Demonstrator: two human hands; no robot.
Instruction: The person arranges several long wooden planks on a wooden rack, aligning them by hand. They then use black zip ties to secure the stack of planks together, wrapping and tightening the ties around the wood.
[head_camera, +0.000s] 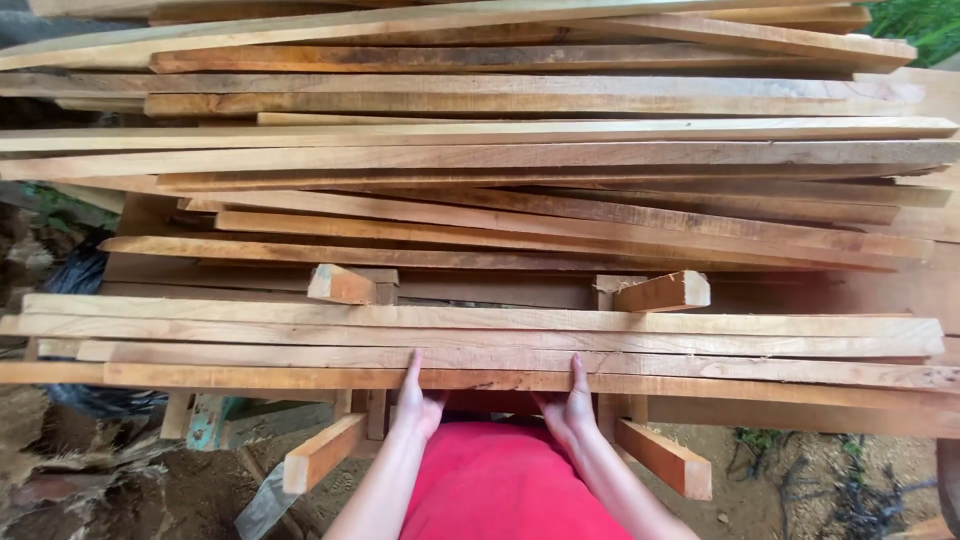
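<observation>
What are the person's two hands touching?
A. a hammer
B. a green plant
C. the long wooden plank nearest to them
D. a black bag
C: the left hand and the right hand both rest with fingers up against the edge of the nearest long plank at the front of the stack of boards.

You are looking down at a rough wooden rack (350, 445) whose short cross-beams (662, 293) jut toward you. Long sawn planks (480, 322) lie across it side by side, overlapping, with more boards (520, 150) stacked behind. Beneath it is bare dirt ground (760, 470).
</observation>
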